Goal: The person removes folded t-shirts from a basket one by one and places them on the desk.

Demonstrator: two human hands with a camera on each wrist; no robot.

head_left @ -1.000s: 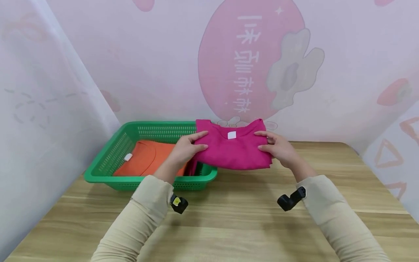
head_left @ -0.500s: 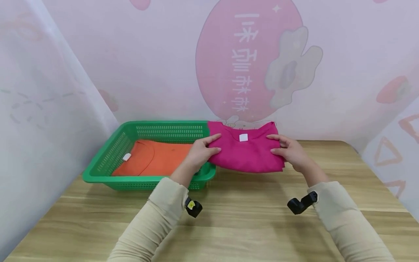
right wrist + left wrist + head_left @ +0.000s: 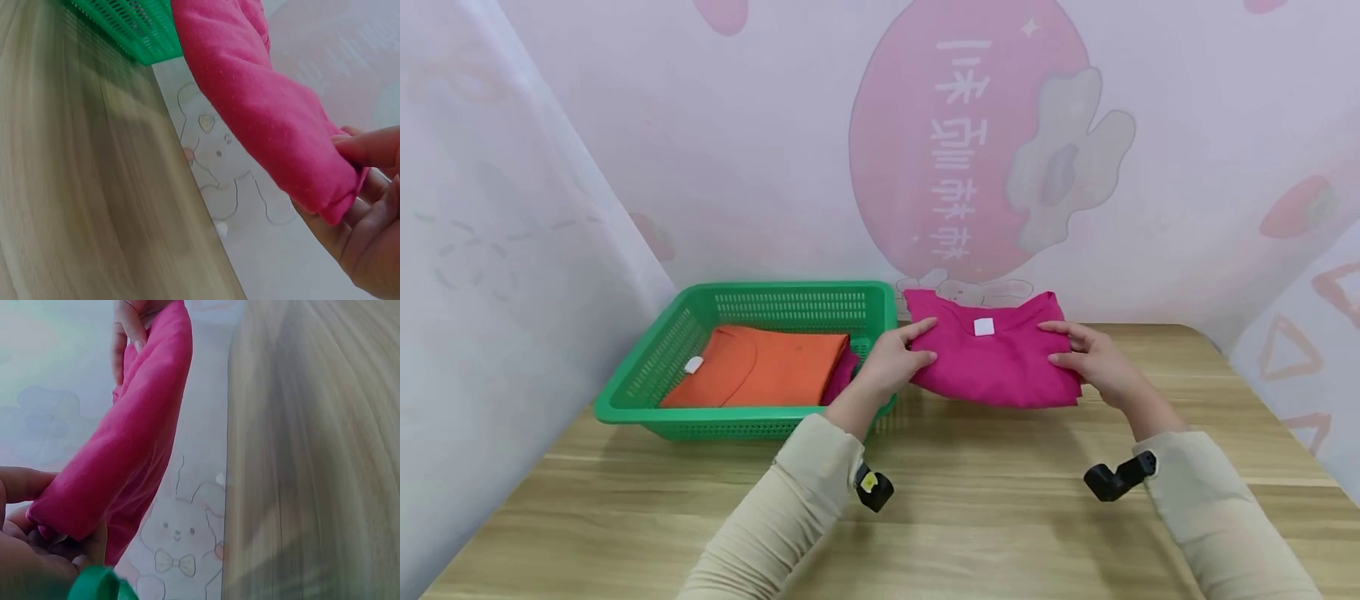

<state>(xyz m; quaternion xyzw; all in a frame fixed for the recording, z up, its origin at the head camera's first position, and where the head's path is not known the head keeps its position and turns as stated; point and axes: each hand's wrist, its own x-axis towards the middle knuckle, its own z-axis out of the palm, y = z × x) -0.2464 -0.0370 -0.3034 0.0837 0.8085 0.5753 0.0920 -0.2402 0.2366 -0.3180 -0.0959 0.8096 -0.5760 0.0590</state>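
Observation:
A folded magenta T-shirt [image 3: 992,358] with a white neck label is held up between both hands, over the table just right of the basket. My left hand [image 3: 891,364] pinches its left edge, thumb on top and other fingers beneath, as the left wrist view shows. At the opposite edge, my right hand [image 3: 1093,364] grips the fabric the same way; in the right wrist view the shirt [image 3: 269,119] hangs clear of the tabletop. A folded orange T-shirt [image 3: 767,367] with a white label lies in the green basket [image 3: 625,400], with magenta cloth [image 3: 842,375] showing beside it.
The basket stands on the left part of the wooden table [image 3: 985,517], its right wall close to my left hand. A printed curtain [image 3: 775,150] closes off the back and sides. Black wrist cameras [image 3: 874,489] sit at both cuffs.
Both hands have carried the magenta shirt rightward, from overlapping the basket's right end to beside it. The basket's right rim and the magenta cloth inside now show.

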